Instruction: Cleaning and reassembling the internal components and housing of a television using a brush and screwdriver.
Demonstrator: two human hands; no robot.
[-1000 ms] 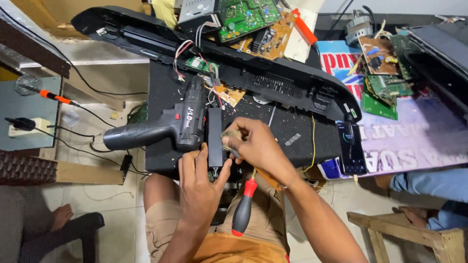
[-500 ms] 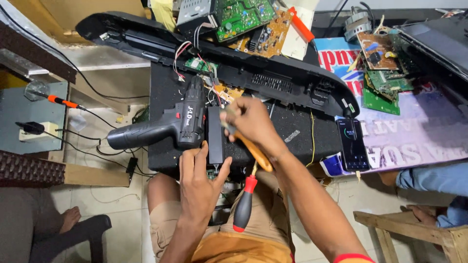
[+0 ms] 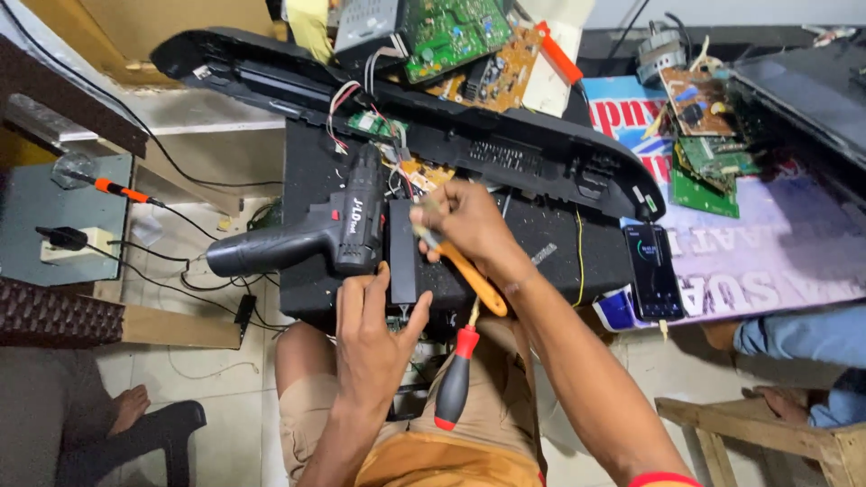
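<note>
My left hand grips the lower end of a slim black rectangular part that stands on edge on a black panel. My right hand is shut on an orange-handled screwdriver, whose tip end points at the top of that part. A black cordless drill lies on the panel just left of the part, touching my left fingers. A red-and-black screwdriver rests on my lap below the hands.
A long black curved housing with loose wires crosses the bench. Green and brown circuit boards lie behind it. More boards sit right. A phone lies by the panel. Another person's legs are right; a wall socket is left.
My right hand has lifted slightly from the black part, and the orange-handled screwdriver now shows in it. My left hand keeps its hold on the part.
</note>
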